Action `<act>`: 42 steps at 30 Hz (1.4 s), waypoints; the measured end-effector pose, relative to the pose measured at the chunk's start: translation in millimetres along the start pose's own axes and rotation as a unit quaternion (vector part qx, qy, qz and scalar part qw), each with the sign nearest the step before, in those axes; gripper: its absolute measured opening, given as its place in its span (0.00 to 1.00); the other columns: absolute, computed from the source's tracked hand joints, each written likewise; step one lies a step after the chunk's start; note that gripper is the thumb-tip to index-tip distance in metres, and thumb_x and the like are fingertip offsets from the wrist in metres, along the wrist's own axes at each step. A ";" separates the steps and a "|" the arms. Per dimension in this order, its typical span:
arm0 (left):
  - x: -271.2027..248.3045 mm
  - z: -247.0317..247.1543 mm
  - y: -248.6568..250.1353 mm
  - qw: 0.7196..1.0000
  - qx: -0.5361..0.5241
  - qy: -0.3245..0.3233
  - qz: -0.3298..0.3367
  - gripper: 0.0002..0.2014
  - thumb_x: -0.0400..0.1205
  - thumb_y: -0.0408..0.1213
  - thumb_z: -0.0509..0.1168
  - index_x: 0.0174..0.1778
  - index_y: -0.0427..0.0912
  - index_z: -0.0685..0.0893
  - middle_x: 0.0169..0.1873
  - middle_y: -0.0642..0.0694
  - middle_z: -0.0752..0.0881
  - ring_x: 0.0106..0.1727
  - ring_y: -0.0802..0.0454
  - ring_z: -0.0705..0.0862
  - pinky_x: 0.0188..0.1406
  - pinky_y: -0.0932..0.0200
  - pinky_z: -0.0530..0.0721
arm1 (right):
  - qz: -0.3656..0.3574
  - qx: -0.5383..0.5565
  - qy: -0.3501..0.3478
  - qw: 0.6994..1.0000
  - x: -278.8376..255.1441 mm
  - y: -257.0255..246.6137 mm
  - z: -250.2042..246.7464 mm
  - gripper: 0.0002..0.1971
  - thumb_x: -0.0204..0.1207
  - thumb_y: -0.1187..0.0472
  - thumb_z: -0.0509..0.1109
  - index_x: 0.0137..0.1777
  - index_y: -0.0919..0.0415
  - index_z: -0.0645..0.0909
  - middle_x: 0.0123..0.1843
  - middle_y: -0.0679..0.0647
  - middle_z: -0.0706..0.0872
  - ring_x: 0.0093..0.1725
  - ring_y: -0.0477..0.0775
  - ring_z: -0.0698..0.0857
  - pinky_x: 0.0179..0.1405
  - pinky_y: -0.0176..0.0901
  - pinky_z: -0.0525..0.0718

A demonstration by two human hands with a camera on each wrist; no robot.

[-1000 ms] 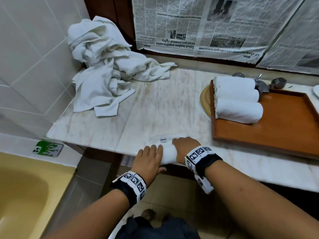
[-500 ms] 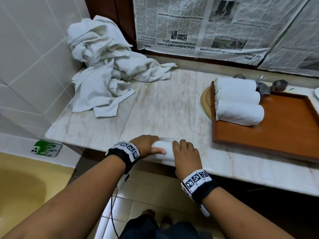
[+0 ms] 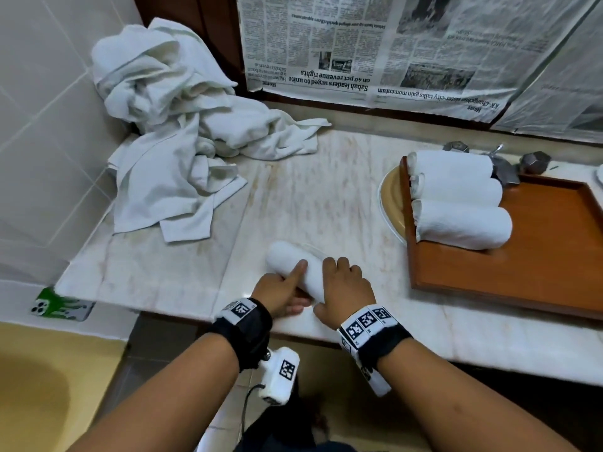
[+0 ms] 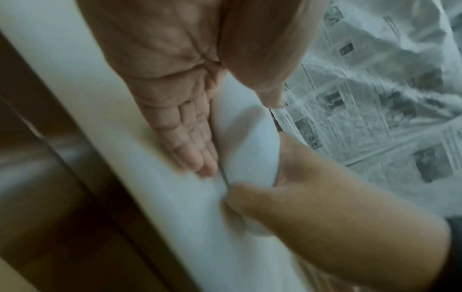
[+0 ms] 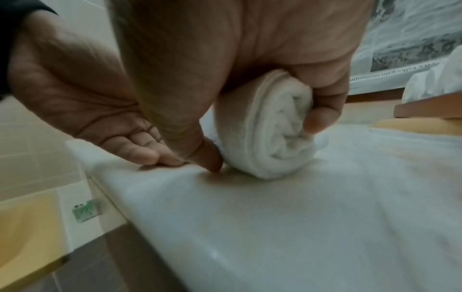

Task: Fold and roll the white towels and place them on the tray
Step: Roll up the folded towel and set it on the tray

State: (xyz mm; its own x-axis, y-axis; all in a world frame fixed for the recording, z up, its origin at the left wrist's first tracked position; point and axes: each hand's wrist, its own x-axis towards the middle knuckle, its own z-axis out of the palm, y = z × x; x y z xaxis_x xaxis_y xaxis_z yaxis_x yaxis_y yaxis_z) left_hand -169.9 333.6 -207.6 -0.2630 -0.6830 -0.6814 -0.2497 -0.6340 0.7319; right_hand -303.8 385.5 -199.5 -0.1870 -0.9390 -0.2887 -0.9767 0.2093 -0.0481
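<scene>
A rolled white towel [image 3: 287, 260] [image 4: 247, 148] [image 5: 280, 134] lies slanted on the marble counter [image 3: 326, 197] near its front edge. My left hand [image 3: 277, 288] [image 4: 175, 79] holds its near side, thumb across the top and straight fingers flat on the counter against its base. My right hand [image 3: 346, 285] [image 5: 250, 49] grips the right end, thumb at the near base and fingers curled over the far side. The wooden tray [image 3: 522, 272] stands to the right with three rolled towels [image 3: 456, 207] at its left end.
A heap of unfolded white towels [image 3: 169, 141] fills the back left corner against the tiled wall. A yellow basin [image 3: 390, 197] shows under the tray's left edge, with a faucet [image 3: 499, 164] behind. A phone [image 3: 62, 308] lies on the ledge at lower left.
The roll has turned from lying along the front edge to a slant. My left thumb now rests on top of it and my right hand has closed round its right end.
</scene>
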 end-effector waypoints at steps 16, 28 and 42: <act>37.9 11.0 59.0 0.989 -0.138 -0.017 -0.043 0.29 0.67 0.51 0.82 0.57 0.38 0.84 0.46 0.38 0.92 0.49 0.38 0.91 0.47 0.34 0.90 | 0.092 0.157 -0.054 0.982 21.5 12.4 -21.3 0.35 0.69 0.43 0.74 0.72 0.54 0.64 0.63 0.56 0.73 0.60 0.62 0.77 0.54 0.54 0.81; 25.5 12.6 63.2 0.983 -0.179 -0.028 0.025 0.26 0.69 0.37 0.81 0.61 0.37 0.82 0.57 0.28 0.87 0.56 0.29 0.87 0.53 0.24 0.84 | -0.001 0.199 -0.079 0.977 23.4 42.6 -26.6 0.35 0.67 0.45 0.76 0.70 0.55 0.65 0.63 0.55 0.71 0.61 0.61 0.77 0.54 0.51 0.79; 2.6 209.3 86.2 0.978 -0.090 -0.064 0.177 0.28 0.69 0.46 0.78 0.63 0.41 0.82 0.58 0.40 0.89 0.61 0.39 0.86 0.61 0.36 0.85 | -0.037 0.253 -0.003 0.967 -24.4 279.3 -91.2 0.48 0.56 0.46 0.85 0.73 0.45 0.61 0.59 0.43 0.76 0.60 0.48 0.79 0.52 0.42 0.76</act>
State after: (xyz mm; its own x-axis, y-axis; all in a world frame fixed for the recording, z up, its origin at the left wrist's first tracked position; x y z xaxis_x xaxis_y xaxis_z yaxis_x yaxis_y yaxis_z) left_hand -387.1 353.1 -147.1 -0.4201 -0.8277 -0.3722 0.0424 -0.4276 0.9030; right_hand -581.7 442.0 -118.7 -0.1161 -0.9555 -0.2713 -0.8104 0.2491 -0.5304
